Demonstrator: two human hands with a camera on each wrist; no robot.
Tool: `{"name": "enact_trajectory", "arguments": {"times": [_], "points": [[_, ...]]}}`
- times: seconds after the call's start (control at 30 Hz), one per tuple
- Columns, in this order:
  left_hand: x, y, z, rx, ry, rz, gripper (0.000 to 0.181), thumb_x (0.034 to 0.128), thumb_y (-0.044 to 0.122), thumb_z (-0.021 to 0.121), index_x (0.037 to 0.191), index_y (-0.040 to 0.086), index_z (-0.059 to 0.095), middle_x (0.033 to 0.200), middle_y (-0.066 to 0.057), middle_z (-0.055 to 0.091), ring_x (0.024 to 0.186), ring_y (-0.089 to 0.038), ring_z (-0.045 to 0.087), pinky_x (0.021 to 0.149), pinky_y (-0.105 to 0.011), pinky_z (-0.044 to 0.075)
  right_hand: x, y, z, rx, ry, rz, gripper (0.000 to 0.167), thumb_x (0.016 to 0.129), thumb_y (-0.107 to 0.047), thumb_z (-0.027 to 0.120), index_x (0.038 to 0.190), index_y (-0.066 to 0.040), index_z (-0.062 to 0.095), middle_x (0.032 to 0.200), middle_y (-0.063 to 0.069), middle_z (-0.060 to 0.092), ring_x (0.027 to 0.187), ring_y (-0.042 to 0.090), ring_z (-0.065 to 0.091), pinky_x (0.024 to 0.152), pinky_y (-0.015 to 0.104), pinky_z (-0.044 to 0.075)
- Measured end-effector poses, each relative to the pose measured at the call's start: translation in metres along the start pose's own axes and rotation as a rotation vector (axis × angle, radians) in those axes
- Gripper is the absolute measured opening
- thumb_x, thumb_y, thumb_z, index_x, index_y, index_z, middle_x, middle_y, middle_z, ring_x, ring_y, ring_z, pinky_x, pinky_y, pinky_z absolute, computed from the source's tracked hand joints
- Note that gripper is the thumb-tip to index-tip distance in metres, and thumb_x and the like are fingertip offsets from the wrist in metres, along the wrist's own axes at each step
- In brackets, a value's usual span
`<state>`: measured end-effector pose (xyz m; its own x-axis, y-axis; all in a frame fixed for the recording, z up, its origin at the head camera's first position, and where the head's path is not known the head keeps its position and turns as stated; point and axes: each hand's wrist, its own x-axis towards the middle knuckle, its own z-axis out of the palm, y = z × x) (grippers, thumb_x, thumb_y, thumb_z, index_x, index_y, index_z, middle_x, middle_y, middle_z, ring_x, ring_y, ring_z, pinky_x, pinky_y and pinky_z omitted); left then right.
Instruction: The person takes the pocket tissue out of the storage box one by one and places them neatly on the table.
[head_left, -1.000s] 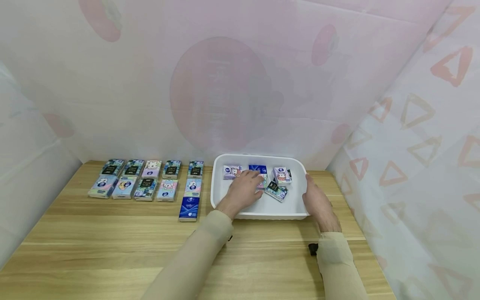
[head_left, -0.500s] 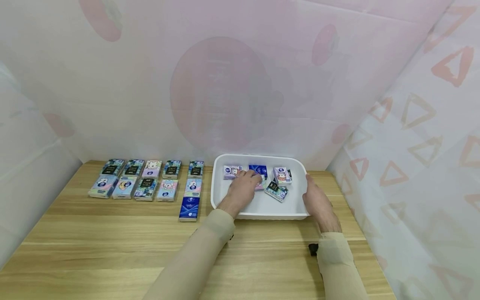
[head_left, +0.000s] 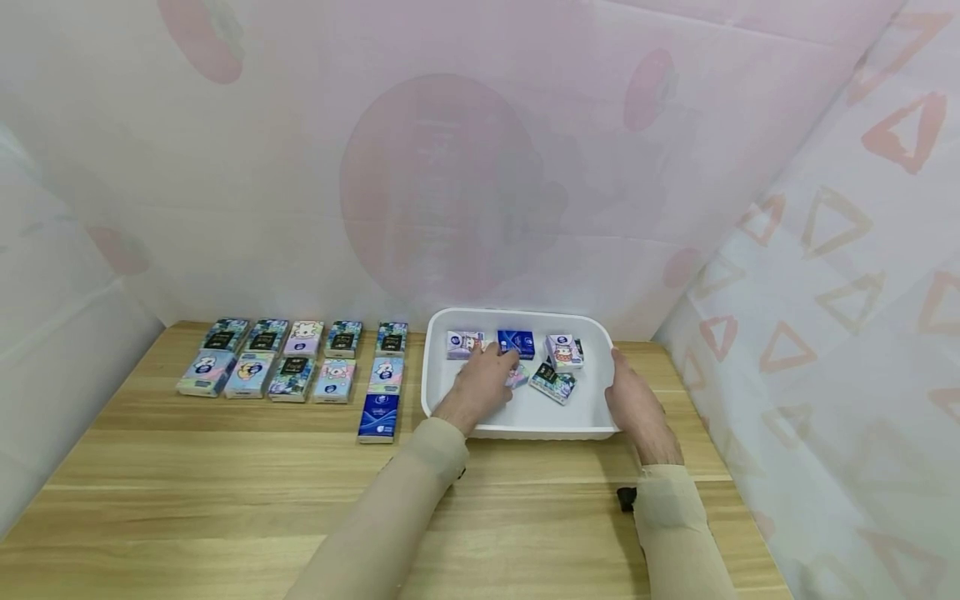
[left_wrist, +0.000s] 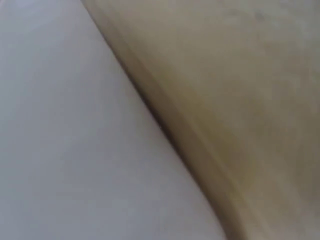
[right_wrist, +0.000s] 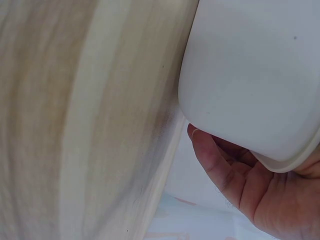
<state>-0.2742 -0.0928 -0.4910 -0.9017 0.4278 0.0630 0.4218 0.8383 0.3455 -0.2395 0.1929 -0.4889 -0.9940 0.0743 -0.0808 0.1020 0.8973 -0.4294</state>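
We look down on a wooden desk [head_left: 225, 500] with a white tray [head_left: 525, 431] at its far edge, just right of small packs in neat columns. A person's right hand [head_left: 637, 408] grips the tray's right end, fingers bent below the rim. Their left hand [head_left: 482, 387] reaches into the tray, fingers bent over a pastel pack [head_left: 518, 376]; we cannot tell whether they pinch it, and the left wrist view is too blurred to help. Around it in the tray we find a blue pack [head_left: 516, 344], two purple packs [head_left: 564, 352] and a dark flowered pack [head_left: 552, 383], with another partly hidden. On the desk we count eleven packs: four columns of two, then one of three nearest the tray. We judge the laying-out over half done, with about six packs left.
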Motion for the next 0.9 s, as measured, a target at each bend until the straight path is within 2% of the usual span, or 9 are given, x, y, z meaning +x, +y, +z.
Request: {"name": "enact_trajectory", "arguments": {"times": [0.03, 0.13, 0.3, 0.33, 0.5, 0.53, 0.57, 0.77, 0.9], "points": [[-0.001, 0.000, -0.001, 0.002, -0.004, 0.001, 0.046, 0.1007, 0.017, 0.093, 0.144, 0.011, 0.076, 0.151, -0.022, 0.074, 0.152, -0.043, 0.066, 0.146, -0.062, 0.037, 0.000, 0.000, 0.000, 0.002, 0.000, 0.000, 0.078, 0.110, 0.004, 0.046, 0.183, 0.006, 0.019, 0.164, 0.046, 0.057, 0.123, 0.052, 0.078, 0.101, 0.068, 0.068], [-0.002, -0.001, -0.006, 0.007, -0.012, 0.002, 0.041, 0.1024, 0.022, 0.092, 0.139, 0.011, 0.078, 0.147, -0.019, 0.076, 0.147, -0.039, 0.068, 0.144, -0.058, 0.041, 0.000, 0.000, 0.000, 0.010, -0.005, 0.006, 0.077, 0.111, 0.004, 0.046, 0.183, 0.006, 0.018, 0.165, 0.046, 0.056, 0.125, 0.053, 0.078, 0.102, 0.068, 0.068], [-0.005, -0.003, -0.016, -0.013, -0.002, 0.008, 0.031, 0.1039, 0.025, 0.090, 0.130, 0.010, 0.082, 0.133, -0.014, 0.079, 0.127, -0.036, 0.072, 0.124, -0.053, 0.059, 0.000, -0.001, 0.000, 0.006, -0.009, 0.010, 0.077, 0.112, 0.003, 0.045, 0.184, 0.005, 0.017, 0.165, 0.046, 0.056, 0.124, 0.052, 0.078, 0.102, 0.068, 0.068], [0.000, -0.012, -0.009, -0.014, 0.020, 0.027, 0.030, 0.1043, 0.029, 0.089, 0.127, 0.011, 0.083, 0.130, -0.012, 0.079, 0.124, -0.033, 0.072, 0.121, -0.051, 0.060, 0.000, 0.000, 0.000, 0.004, -0.008, 0.010, 0.077, 0.112, 0.003, 0.045, 0.184, 0.005, 0.017, 0.165, 0.046, 0.056, 0.124, 0.052, 0.078, 0.102, 0.068, 0.068], [-0.004, -0.016, -0.019, -0.034, 0.055, 0.043, 0.024, 0.1050, 0.027, 0.088, 0.122, 0.011, 0.086, 0.121, -0.009, 0.084, 0.117, -0.031, 0.076, 0.112, -0.048, 0.066, 0.001, 0.000, 0.000, -0.007, 0.002, 0.007, 0.077, 0.111, 0.003, 0.046, 0.183, 0.006, 0.018, 0.162, 0.046, 0.058, 0.122, 0.052, 0.079, 0.101, 0.067, 0.069], [-0.005, -0.016, -0.021, -0.044, 0.067, 0.041, 0.022, 0.1056, 0.026, 0.087, 0.122, 0.010, 0.087, 0.120, -0.009, 0.085, 0.115, -0.030, 0.077, 0.110, -0.047, 0.067, 0.001, 0.000, 0.001, -0.008, 0.001, 0.008, 0.077, 0.111, 0.003, 0.046, 0.183, 0.006, 0.018, 0.162, 0.046, 0.059, 0.122, 0.051, 0.079, 0.101, 0.067, 0.069], [-0.011, -0.009, -0.032, -0.057, 0.062, 0.022, 0.020, 0.1055, 0.020, 0.087, 0.122, 0.009, 0.087, 0.121, -0.011, 0.085, 0.114, -0.032, 0.078, 0.108, -0.047, 0.068, 0.001, 0.000, 0.001, -0.009, 0.002, 0.007, 0.077, 0.111, 0.003, 0.046, 0.183, 0.006, 0.018, 0.162, 0.046, 0.059, 0.122, 0.051, 0.079, 0.101, 0.067, 0.069], [-0.020, -0.012, -0.049, -0.094, 0.126, -0.001, 0.011, 0.1097, 0.016, 0.082, 0.116, 0.010, 0.089, 0.114, -0.008, 0.088, 0.099, -0.022, 0.079, 0.089, -0.039, 0.071, 0.001, 0.000, 0.000, -0.002, -0.004, 0.003, 0.079, 0.110, 0.003, 0.046, 0.183, 0.006, 0.017, 0.162, 0.047, 0.058, 0.122, 0.053, 0.079, 0.100, 0.067, 0.069], [-0.028, -0.014, -0.060, -0.106, 0.156, 0.000, 0.012, 0.1109, 0.018, 0.083, 0.117, 0.010, 0.089, 0.114, -0.007, 0.088, 0.101, -0.021, 0.081, 0.090, -0.039, 0.072, 0.002, 0.000, 0.000, 0.000, -0.005, 0.004, 0.079, 0.111, 0.003, 0.046, 0.183, 0.006, 0.017, 0.162, 0.047, 0.058, 0.122, 0.053, 0.079, 0.099, 0.067, 0.070]]}}
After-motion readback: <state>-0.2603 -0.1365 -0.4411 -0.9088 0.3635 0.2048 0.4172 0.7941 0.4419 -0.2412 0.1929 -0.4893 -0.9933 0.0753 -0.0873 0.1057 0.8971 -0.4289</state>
